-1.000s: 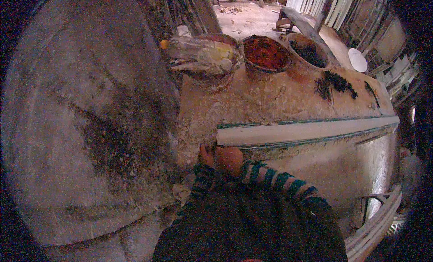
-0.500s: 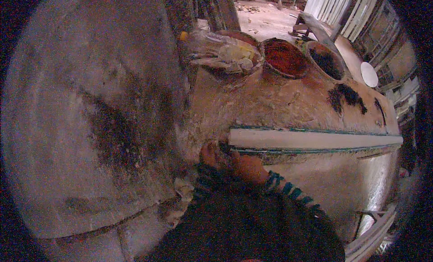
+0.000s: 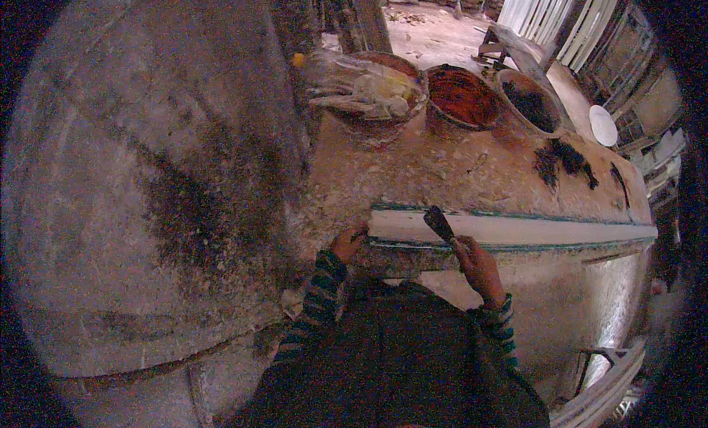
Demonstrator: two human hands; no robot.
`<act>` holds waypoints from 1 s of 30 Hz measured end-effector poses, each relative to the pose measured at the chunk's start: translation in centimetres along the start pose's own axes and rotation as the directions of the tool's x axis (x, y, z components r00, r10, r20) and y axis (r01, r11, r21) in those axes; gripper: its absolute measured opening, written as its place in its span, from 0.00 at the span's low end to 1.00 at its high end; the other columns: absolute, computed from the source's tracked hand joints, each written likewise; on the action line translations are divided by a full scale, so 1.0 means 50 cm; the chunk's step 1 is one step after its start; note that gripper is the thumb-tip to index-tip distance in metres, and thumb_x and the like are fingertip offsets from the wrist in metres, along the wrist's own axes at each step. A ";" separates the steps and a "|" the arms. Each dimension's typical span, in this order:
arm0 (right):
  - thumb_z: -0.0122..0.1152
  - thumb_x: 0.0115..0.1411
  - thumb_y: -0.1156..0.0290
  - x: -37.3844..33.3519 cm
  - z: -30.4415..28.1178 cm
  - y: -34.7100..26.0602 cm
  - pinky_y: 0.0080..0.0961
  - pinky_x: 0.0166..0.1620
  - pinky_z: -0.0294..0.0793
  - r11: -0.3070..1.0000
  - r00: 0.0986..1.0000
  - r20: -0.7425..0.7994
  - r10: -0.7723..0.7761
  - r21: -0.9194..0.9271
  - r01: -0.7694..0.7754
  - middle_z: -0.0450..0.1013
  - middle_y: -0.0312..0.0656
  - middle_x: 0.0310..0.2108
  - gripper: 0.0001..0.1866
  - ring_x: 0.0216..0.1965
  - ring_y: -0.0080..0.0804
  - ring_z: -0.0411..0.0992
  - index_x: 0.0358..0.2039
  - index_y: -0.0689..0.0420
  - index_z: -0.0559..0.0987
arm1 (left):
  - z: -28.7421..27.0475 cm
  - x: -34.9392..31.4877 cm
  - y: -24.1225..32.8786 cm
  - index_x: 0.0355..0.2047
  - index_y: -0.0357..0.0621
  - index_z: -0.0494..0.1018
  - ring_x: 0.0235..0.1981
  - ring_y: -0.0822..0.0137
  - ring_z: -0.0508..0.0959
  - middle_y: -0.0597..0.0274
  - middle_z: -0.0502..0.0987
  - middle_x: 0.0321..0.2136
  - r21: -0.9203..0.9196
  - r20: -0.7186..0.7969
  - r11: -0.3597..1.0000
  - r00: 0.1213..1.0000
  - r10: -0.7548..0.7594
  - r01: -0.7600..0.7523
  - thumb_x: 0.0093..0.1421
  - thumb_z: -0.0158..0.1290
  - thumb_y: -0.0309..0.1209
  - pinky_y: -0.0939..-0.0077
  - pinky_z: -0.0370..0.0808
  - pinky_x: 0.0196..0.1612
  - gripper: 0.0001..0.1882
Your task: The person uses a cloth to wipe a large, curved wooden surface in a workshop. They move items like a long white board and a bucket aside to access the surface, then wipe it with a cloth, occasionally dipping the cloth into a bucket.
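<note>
Dimly lit and grainy, ringed by a fisheye's black rim.
Brightest toward the top, across pale floor [image 3: 424, 41] and white slats [image 3: 532, 16]; glaring along a pale strip [image 3: 614, 295] at right; near-black on the dark garment [image 3: 402, 354]; low in detail on the dark brush [image 3: 438, 222], set against the lighter long board [image 3: 546, 230]; speckled with coloured noise, heaviest in shadow; soft throughout; stretched and curved toward the edges.

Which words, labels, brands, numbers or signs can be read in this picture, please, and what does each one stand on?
None can be read.
No lettering can be made out on the pale strip, the dark tool in the right hand, or the white disc.
The translucent item is too blurred to tell.
</note>
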State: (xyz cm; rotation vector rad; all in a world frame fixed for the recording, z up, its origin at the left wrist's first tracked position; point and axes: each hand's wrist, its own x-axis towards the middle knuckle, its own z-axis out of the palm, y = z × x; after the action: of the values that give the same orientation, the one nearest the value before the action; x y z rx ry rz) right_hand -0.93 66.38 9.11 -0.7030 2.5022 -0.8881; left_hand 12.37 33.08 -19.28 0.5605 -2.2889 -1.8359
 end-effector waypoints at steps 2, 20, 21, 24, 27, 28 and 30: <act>0.53 0.74 0.54 -0.005 0.013 0.011 0.36 0.30 0.74 1.000 1.000 0.015 -0.015 -0.017 0.015 0.76 0.44 0.24 0.20 0.25 0.38 0.77 0.58 0.52 0.75 | -0.016 -0.005 -0.068 0.63 0.49 0.71 0.54 0.55 0.79 0.52 0.80 0.53 0.214 -0.026 0.974 0.997 0.076 -0.069 0.69 0.54 0.42 0.58 0.76 0.58 0.25; 0.53 0.73 0.55 -0.031 0.080 0.052 0.42 0.30 0.75 1.000 1.000 0.006 -0.020 -0.007 0.020 0.76 0.44 0.21 0.17 0.25 0.43 0.79 0.56 0.47 0.76 | 0.039 -0.058 0.014 0.52 0.45 0.76 0.44 0.62 0.81 0.57 0.80 0.47 -0.306 -0.013 0.947 0.995 -0.103 0.094 0.64 0.63 0.32 0.62 0.80 0.51 0.17; 0.53 0.73 0.56 -0.032 0.081 0.039 0.42 0.31 0.75 1.000 1.000 0.014 -0.022 -0.007 0.022 0.76 0.45 0.21 0.16 0.25 0.43 0.79 0.56 0.47 0.76 | 0.027 -0.066 -0.012 0.50 0.45 0.77 0.41 0.63 0.81 0.58 0.80 0.45 -0.241 -0.084 0.971 0.996 -0.026 0.005 0.63 0.63 0.33 0.62 0.81 0.48 0.16; 0.53 0.73 0.57 -0.038 0.088 0.036 0.43 0.31 0.75 0.994 0.994 -0.004 -0.112 0.000 0.112 0.77 0.46 0.22 0.15 0.26 0.46 0.79 0.56 0.46 0.76 | -0.040 -0.076 -0.096 0.46 0.45 0.80 0.36 0.65 0.81 0.60 0.82 0.36 0.086 -0.125 0.996 0.992 0.000 0.011 0.61 0.66 0.35 0.63 0.81 0.43 0.14; 0.54 0.73 0.57 -0.066 0.105 0.072 0.45 0.32 0.75 0.968 0.960 -0.131 -0.248 -0.071 0.241 0.78 0.47 0.25 0.15 0.27 0.50 0.79 0.55 0.46 0.76 | -0.041 -0.113 -0.102 0.42 0.46 0.82 0.34 0.65 0.81 0.63 0.82 0.31 0.081 -0.244 0.997 0.970 0.009 0.011 0.59 0.67 0.35 0.65 0.80 0.41 0.13; 0.55 0.72 0.57 -0.077 0.091 0.069 0.46 0.32 0.75 0.983 0.978 -0.109 -0.179 -0.065 0.173 0.78 0.48 0.26 0.15 0.28 0.51 0.79 0.56 0.46 0.76 | -0.028 -0.117 -0.084 0.40 0.46 0.82 0.34 0.65 0.81 0.63 0.82 0.30 0.017 -0.302 1.000 0.953 0.020 -0.015 0.58 0.67 0.35 0.65 0.79 0.40 0.12; 0.56 0.71 0.58 -0.096 0.061 0.055 0.47 0.33 0.75 0.998 0.997 -0.062 -0.039 -0.050 0.036 0.78 0.49 0.28 0.16 0.29 0.54 0.79 0.56 0.46 0.76 | -0.009 -0.119 -0.042 0.38 0.45 0.81 0.33 0.66 0.81 0.62 0.82 0.32 0.129 -0.337 0.992 0.941 0.030 0.015 0.59 0.66 0.34 0.66 0.80 0.40 0.10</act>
State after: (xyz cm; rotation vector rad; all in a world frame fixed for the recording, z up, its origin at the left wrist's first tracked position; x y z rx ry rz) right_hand 3.54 69.57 5.99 -0.7513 2.5820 -0.8769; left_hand 18.40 34.59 -20.53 0.8150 -2.1787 -1.4567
